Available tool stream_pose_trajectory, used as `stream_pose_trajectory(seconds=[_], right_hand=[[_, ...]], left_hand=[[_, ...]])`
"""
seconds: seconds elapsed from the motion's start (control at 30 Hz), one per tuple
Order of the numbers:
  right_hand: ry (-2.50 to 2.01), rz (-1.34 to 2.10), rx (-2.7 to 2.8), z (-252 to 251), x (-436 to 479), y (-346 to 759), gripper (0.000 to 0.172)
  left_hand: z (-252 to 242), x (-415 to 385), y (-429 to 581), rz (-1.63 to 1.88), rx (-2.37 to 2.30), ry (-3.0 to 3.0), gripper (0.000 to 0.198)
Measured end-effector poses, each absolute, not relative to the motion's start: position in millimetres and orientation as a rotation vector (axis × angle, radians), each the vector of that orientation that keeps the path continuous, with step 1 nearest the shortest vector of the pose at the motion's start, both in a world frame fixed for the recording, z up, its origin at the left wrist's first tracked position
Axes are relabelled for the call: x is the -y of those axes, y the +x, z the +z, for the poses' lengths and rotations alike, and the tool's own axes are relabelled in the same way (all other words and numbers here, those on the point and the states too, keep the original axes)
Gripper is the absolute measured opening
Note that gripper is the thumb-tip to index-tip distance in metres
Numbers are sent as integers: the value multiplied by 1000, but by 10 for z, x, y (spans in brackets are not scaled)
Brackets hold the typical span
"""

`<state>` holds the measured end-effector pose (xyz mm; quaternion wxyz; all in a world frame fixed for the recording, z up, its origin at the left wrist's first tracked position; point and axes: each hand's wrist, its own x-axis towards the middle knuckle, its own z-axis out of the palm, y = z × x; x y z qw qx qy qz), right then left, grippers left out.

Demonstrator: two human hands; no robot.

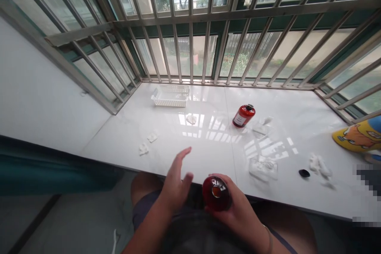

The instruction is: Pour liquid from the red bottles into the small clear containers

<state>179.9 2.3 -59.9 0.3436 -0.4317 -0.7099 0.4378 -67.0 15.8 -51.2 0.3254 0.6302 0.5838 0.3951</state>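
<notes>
Two red bottles are present. The right hand (236, 216) is closed around the first bottle (216, 193), which is held just over the near edge of the white sill (125, 139). The left hand (175, 180) is open, fingers spread, gripping nothing. The second bottle (244, 116) stands tilted on the sill, toward the far side, right of centre. Also on the sill: one white basket (170, 96), far left of that bottle; two glass dishes (263, 168) (260, 130), right; one black object (304, 173), near right; about five white scraps (320, 165), scattered.
</notes>
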Motion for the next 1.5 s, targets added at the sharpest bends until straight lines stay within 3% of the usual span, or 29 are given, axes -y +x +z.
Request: stream_pose_trajectory(seconds=[0.07,0.17,0.3,0.57,0.9,1.23,1.43,1.5], right_hand=[[-1180,1104,1831,-679,63,1939,74],[-1249,1044,1791,-819,207,2122,76],[-1308,961,1747,-897,387,2287,77],[-1469,905,1576,-750,514,2387,73],[-1385,798,1674,-763,553,2411,72],[-1313,781,1772,-832,614,2483,71],[-1301,757,1799,-844,642,2514,67],[-1293,750,1799,-846,645,2526,66]], left_hand=[[-648,-373,-1015,1011,-2028,1715,51],[-901,-595,-1557,746,-2511,1655,46],[-1045,-650,-1994,624,-2620,1600,44],[-869,-626,-2100,533,-2655,1616,36],[-1144,-571,-878,709,-2050,2072,19],[-1147,-408,190,712,-1503,2268,20],[-913,-327,344,730,-1241,1688,11],[-830,-359,264,817,-1207,1257,20]])
